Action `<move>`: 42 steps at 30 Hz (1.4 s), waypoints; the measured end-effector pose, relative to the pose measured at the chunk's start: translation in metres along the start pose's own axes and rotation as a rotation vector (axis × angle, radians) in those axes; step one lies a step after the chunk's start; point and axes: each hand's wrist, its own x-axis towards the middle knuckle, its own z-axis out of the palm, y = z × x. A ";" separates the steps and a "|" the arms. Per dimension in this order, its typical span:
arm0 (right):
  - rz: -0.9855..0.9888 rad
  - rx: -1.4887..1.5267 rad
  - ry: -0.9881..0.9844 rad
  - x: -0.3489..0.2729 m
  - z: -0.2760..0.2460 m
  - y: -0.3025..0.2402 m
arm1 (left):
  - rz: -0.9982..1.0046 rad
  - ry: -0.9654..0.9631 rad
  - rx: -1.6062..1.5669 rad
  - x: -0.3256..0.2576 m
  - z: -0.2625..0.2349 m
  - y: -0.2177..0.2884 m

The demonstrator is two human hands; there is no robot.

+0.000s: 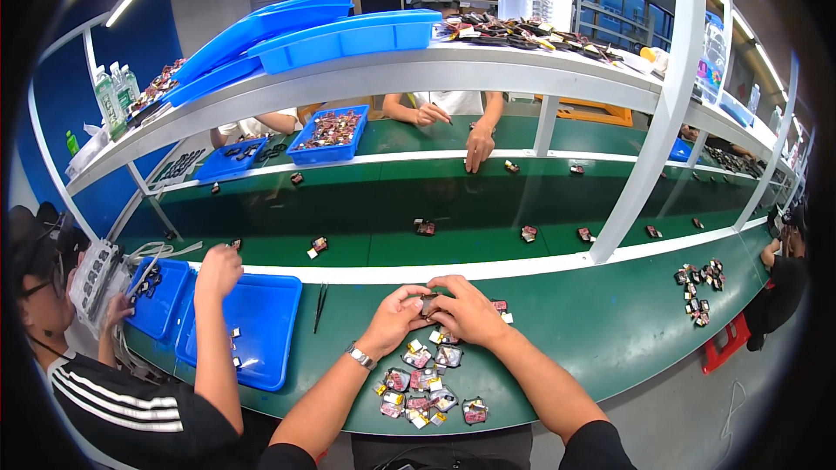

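Note:
My left hand (392,322) and my right hand (471,312) meet above the green table, both closed around a small dark electronic module (428,305). Fingers cover most of it, so its details are hidden. Just below my hands, towards me, lies a loose cluster of similar small modules (418,380) with red boards, black frames and white and yellow parts. One more module (475,410) sits at the cluster's right side. A pair of dark tweezers (321,307) rests to the left of my left hand, touched by neither hand.
Blue trays (291,331) stand at my left, where a co-worker's arm (218,331) reaches across. Past a white rail (374,275), single modules (424,226) are spaced along a green strip. Overhead runs a white shelf (392,75); its post (653,122) rises at right. More modules (697,292) lie right.

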 end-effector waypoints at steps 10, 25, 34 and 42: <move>0.284 0.228 0.019 -0.007 0.009 0.002 | 0.052 -0.126 -0.038 -0.001 0.007 0.008; 0.284 0.271 0.087 -0.008 0.014 -0.007 | -0.002 -0.087 -0.090 0.001 -0.002 0.001; 0.276 0.233 0.168 -0.008 0.023 -0.009 | 0.030 -0.105 -0.096 0.001 -0.003 0.000; 0.302 0.292 0.238 -0.009 0.029 -0.008 | 0.029 -0.091 -0.091 0.000 -0.005 -0.001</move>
